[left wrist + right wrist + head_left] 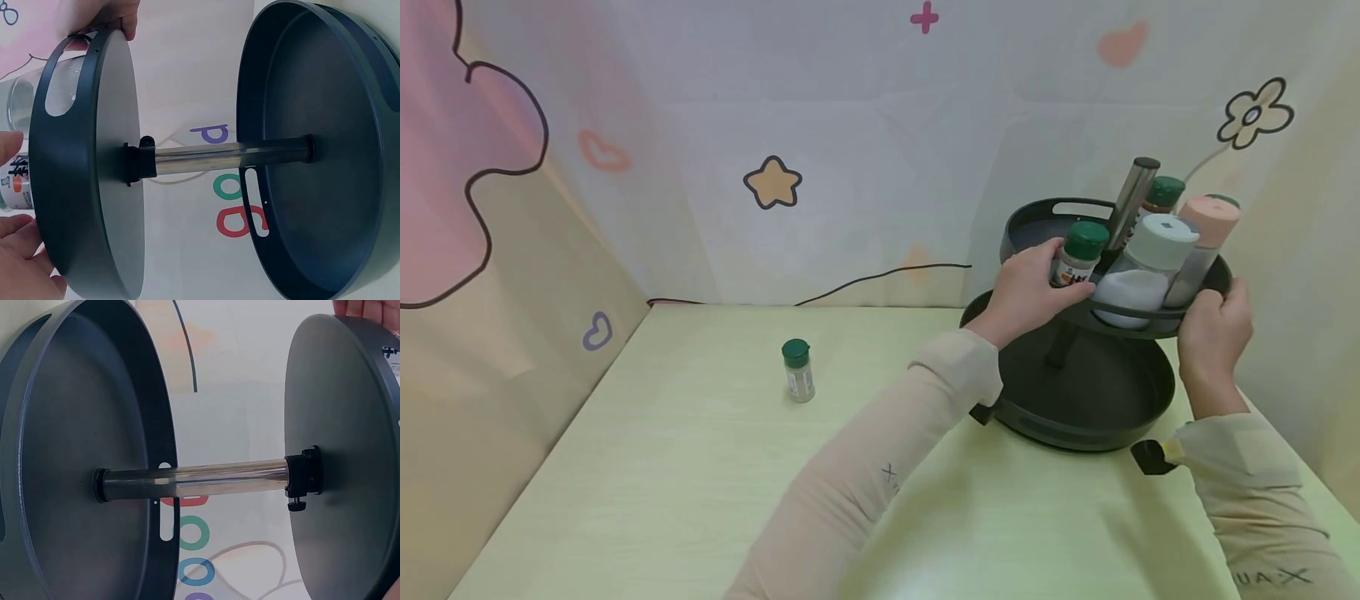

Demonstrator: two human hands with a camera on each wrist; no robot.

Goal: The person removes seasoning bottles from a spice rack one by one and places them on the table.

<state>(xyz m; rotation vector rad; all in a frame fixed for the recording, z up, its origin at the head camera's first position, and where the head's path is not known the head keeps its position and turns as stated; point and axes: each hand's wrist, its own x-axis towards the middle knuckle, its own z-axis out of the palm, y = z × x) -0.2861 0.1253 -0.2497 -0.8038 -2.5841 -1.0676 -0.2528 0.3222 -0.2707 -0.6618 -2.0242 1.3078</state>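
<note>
A black two-tier rack stands at the right in the head view, with its upper tray [1157, 321] on a central pole [200, 159] above the lower tray [1090, 392]. My left hand [1026, 287] pinches a green-capped spice jar [1084, 242] at the upper tray's near side, thumb in front. With fingers curled over the right rim, my right hand [1216, 342] grips the upper tray. Beside the held jar are a white-lidded container [1150, 258] with white contents, a pink-lidded container [1206, 233] and another green-capped jar [1165, 192]. The left wrist view shows the held jar's label partly.
Another green-capped jar [798, 371] stands upright on the pale tabletop [662, 467], left of the rack. A metal post [1133, 200] rises from the upper tray. Patterned cloth [865, 167] hangs behind the table.
</note>
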